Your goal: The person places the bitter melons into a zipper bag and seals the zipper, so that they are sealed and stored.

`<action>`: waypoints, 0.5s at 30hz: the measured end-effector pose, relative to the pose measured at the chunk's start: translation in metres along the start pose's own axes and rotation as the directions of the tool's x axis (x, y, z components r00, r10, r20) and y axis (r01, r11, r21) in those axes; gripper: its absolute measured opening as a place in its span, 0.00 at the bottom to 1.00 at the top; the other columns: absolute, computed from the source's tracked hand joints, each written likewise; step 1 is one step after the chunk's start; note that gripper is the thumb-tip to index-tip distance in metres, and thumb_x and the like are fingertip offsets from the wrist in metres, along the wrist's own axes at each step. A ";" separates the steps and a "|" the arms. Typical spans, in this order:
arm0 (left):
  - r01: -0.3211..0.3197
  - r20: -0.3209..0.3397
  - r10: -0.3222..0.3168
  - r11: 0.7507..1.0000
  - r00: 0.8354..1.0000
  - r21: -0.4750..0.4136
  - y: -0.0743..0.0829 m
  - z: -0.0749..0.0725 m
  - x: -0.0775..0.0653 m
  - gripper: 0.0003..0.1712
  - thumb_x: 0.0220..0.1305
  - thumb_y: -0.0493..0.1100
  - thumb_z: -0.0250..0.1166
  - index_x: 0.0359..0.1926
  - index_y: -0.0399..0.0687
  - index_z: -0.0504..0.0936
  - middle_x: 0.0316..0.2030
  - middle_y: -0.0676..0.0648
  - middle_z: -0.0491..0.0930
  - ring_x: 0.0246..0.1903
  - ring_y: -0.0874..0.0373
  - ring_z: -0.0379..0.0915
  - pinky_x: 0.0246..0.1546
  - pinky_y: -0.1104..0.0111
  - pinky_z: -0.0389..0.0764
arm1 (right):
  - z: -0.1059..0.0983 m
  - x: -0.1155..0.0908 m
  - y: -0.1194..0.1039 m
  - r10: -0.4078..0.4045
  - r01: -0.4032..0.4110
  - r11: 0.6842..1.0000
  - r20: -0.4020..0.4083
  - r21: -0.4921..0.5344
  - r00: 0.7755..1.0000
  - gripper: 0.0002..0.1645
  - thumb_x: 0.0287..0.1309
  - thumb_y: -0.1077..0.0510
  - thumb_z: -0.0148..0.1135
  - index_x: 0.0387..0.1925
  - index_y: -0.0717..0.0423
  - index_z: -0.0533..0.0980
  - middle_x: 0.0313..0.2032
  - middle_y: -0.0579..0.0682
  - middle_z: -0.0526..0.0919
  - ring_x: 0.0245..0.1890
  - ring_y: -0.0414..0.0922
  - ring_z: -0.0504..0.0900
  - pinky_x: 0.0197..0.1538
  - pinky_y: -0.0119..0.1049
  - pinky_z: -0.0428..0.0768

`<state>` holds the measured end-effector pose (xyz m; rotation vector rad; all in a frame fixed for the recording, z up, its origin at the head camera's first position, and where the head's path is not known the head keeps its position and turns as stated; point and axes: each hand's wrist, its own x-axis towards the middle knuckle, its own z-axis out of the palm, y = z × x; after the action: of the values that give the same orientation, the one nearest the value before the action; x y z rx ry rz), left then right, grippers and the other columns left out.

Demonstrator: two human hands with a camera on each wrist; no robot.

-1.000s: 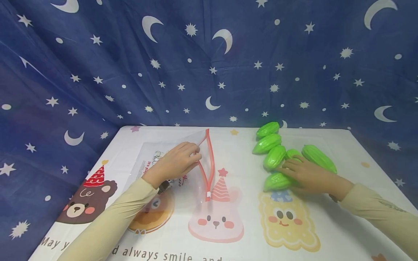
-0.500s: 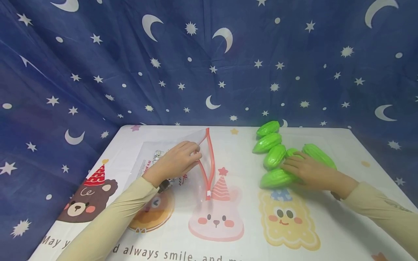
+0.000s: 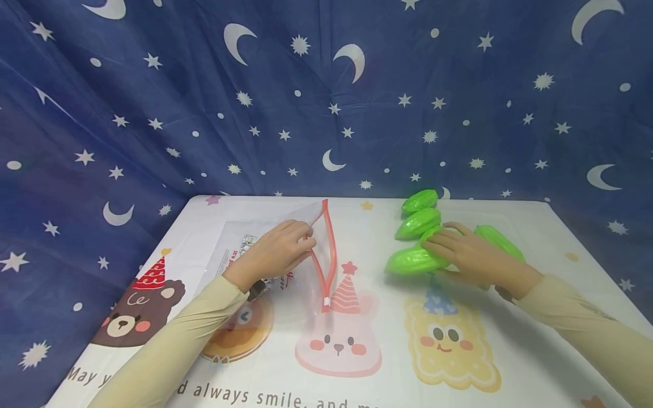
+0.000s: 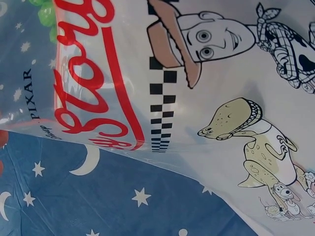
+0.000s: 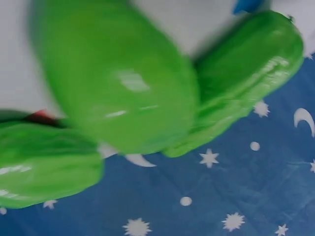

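My left hand (image 3: 275,250) pinches the upper edge of a clear zip bag (image 3: 331,243) with a red zip, its mouth gaping to the right. Red lettering and cartoon prints cover the bag (image 4: 162,98) in the left wrist view. My right hand (image 3: 471,258) grips a glossy green cucumber-shaped toy vegetable (image 3: 412,262), lifted above the table. The right wrist view shows a large green vegetable (image 5: 118,83), blurred, close to the camera; the holding fingers are out of that view. Behind the right hand, another green vegetable (image 3: 432,232) is mostly hidden.
Two green vegetables (image 3: 419,201) (image 3: 418,224) lie near the table's back edge. Another one (image 3: 500,241) lies to the right of the hand. A white cloth with cartoon prints covers the table (image 3: 336,391). A blue star-and-moon curtain (image 3: 326,96) hangs behind.
My right hand has lifted the green vegetable off the table and carried it left, in front of the others. The left hand and the bag have stayed in place.
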<state>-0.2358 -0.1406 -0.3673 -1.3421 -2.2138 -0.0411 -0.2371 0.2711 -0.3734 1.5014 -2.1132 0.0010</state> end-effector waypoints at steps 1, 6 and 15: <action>-0.001 0.000 0.001 1.000 1.000 0.000 0.000 0.000 0.000 0.07 0.57 0.39 0.64 0.35 0.46 0.74 0.37 0.46 0.74 0.42 0.50 0.72 0.54 0.61 0.74 | 0.001 0.004 0.001 0.001 -0.001 1.000 -0.007 -0.003 1.000 0.28 0.58 0.44 0.55 0.47 0.65 0.75 0.41 0.56 0.82 0.42 0.53 0.80 0.53 0.52 0.70; -0.004 0.002 0.004 1.000 1.000 0.003 0.001 0.000 0.001 0.06 0.57 0.39 0.64 0.34 0.46 0.74 0.36 0.47 0.74 0.41 0.50 0.72 0.54 0.61 0.74 | 0.008 0.029 0.003 0.008 -0.009 1.000 -0.063 -0.013 0.998 0.29 0.47 0.48 0.64 0.47 0.65 0.76 0.41 0.56 0.82 0.42 0.52 0.80 0.52 0.53 0.73; -0.011 0.006 0.010 1.000 1.000 0.026 0.002 0.000 0.004 0.05 0.59 0.40 0.62 0.35 0.47 0.74 0.37 0.47 0.74 0.43 0.50 0.73 0.55 0.61 0.73 | 0.018 0.075 0.001 0.108 -0.108 0.994 -0.033 0.007 0.994 0.35 0.36 0.52 0.75 0.49 0.61 0.74 0.43 0.55 0.81 0.45 0.53 0.79 0.56 0.56 0.72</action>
<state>-0.2354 -0.1360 -0.3655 -1.3415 -2.2049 -0.0046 -0.2627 0.2005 -0.3567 1.3784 -2.1667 0.0713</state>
